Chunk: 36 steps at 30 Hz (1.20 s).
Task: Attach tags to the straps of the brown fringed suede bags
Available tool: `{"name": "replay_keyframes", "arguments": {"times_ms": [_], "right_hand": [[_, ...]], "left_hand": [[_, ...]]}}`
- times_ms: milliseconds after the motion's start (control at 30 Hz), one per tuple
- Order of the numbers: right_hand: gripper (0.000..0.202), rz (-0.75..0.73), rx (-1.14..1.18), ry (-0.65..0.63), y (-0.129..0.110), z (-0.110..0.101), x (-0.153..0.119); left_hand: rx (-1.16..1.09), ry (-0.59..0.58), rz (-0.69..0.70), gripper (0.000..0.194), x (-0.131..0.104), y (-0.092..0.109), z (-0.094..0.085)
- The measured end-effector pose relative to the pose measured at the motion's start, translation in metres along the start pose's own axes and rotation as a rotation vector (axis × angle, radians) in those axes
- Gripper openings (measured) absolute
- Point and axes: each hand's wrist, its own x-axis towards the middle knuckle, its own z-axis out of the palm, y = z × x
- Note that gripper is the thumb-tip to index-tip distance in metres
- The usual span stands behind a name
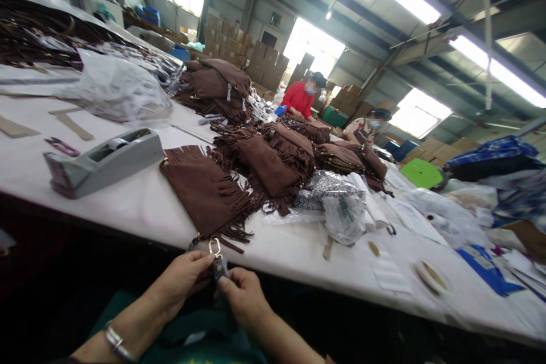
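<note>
My right hand (247, 297) is closed around a dark strap (219, 268), thumb pressed on it just below the metal clasp. The gold-coloured clasp (214, 247) points up toward the table edge. Beside it, my left hand (185, 276) is closed, its fingertips pinching at the clasp's lower left side. Just past both hands, a brown fringed bag (198, 190) lies flat with its near corner at the table edge. A small dark tab at that corner is partly hidden behind my left fingers.
A grey tape dispenser (104, 162) and pink-handled snips (62, 147) lie left. More brown fringed bags (273, 162) are piled behind, with plastic packaging (343, 213) and a tape roll (431, 277) to the right. Two people (300, 99) work across the table (277, 250).
</note>
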Motion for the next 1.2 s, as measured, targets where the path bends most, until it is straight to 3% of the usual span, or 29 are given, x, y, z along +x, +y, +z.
{"name": "replay_keyframes", "arguments": {"times_ms": [67, 200, 333, 600, 833, 933, 1067, 1200], "right_hand": [[0.055, 0.114, 0.099, 0.022, -0.001, 0.003, 0.004], [0.059, 0.182, 0.119, 0.051, -0.006, 0.005, 0.008], [0.060, 0.193, 0.122, 0.060, -0.010, 0.005, 0.010], [0.053, 0.214, 0.189, 0.048, -0.029, 0.010, 0.027], [0.039, 0.245, 0.215, 0.052, -0.040, 0.017, 0.042], [0.036, 0.254, 0.210, 0.056, -0.039, 0.017, 0.042], [0.035, 0.265, 0.200, 0.052, -0.034, 0.016, 0.040], [0.053, 0.228, 0.268, -0.026, -0.022, 0.008, 0.028]], "left_hand": [[-0.004, 0.014, -0.031, 0.052, 0.002, 0.002, 0.000], [-0.031, 0.091, -0.065, 0.057, 0.009, 0.006, 0.000], [-0.025, 0.139, -0.030, 0.048, 0.013, 0.007, 0.005], [-0.003, 0.102, 0.054, 0.050, 0.009, 0.004, 0.010], [0.058, 0.175, 0.058, 0.043, 0.004, -0.004, 0.004], [0.032, 0.134, 0.019, 0.048, 0.003, -0.006, 0.004], [0.077, 0.142, 0.142, 0.055, 0.013, -0.013, 0.007], [0.163, 0.222, 0.249, 0.054, 0.022, -0.018, 0.006]]}}
